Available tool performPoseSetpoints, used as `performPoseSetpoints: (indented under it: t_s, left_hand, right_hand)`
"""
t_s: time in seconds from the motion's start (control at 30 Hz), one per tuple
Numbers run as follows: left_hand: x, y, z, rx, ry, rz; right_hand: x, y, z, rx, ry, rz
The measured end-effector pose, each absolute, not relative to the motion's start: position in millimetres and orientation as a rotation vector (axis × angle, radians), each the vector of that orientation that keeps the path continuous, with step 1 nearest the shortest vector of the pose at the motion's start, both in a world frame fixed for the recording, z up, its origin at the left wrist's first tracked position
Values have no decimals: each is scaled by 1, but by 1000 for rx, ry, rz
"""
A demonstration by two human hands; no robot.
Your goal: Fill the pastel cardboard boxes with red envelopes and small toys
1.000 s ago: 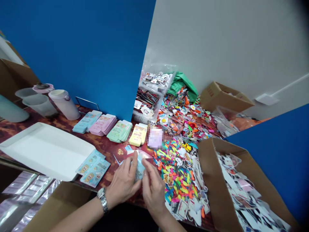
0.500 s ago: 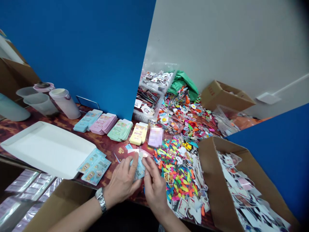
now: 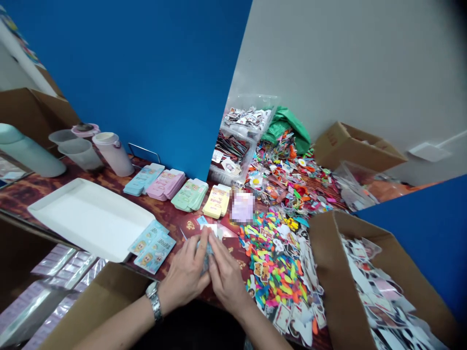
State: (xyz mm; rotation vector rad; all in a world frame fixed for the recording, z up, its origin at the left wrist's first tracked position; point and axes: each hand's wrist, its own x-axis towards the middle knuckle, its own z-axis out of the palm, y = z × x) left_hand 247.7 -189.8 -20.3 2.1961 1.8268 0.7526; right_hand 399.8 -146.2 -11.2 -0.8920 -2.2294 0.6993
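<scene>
My left hand [image 3: 188,267], with a silver watch at the wrist, and my right hand [image 3: 224,272] are close together at the table's front edge. Between them they hold a light blue packet [image 3: 206,257], mostly hidden by the fingers. Just beyond the fingertips lie a white card [image 3: 209,227] and dark red envelopes. To the left, two blue printed packets [image 3: 155,252] overlap the corner of a white tray [image 3: 91,218]. Stacks of blue [image 3: 143,180], pink [image 3: 166,184], green [image 3: 189,195] and yellow cards [image 3: 217,200] stand in a row behind.
Colourful small pieces [image 3: 280,277] are heaped right of my hands, beside a cardboard box [image 3: 326,272] of cut-outs. Clear bins [image 3: 237,172] and a green bag [image 3: 286,127] sit behind. Cups and a bottle [image 3: 32,150] stand at the back left.
My hands have drawn closer together around the blue packet, which shows less now. The whole view has shifted, so the table things appear further right.
</scene>
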Motion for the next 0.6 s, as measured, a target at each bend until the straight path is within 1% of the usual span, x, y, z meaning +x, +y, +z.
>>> performPoseSetpoints:
  t_s: [0.1, 0.23, 0.33, 0.43, 0.5, 0.6]
  left_hand:
    - [231, -200, -24, 2236, 1955, 609]
    - [199, -209, -34, 2331, 2262, 376]
    - [186, -213, -47, 2359, 2387, 294]
    - [178, -209, -52, 2338, 2367, 315]
    - [164, -194, -47, 2258, 2370, 374]
    - [120, -146, -31, 1901, 2516, 454]
  right_hand:
    - [394, -150, -21, -824, -2340, 684]
    - [392, -153, -35, -910, -2318, 655]
    - [391, -154, -42, -924, -2319, 615]
    - [392, -155, -44, -919, -2362, 562]
    - [396, -156, -43, -937, -2366, 532]
    - [404, -157, -44, -925, -2342, 493]
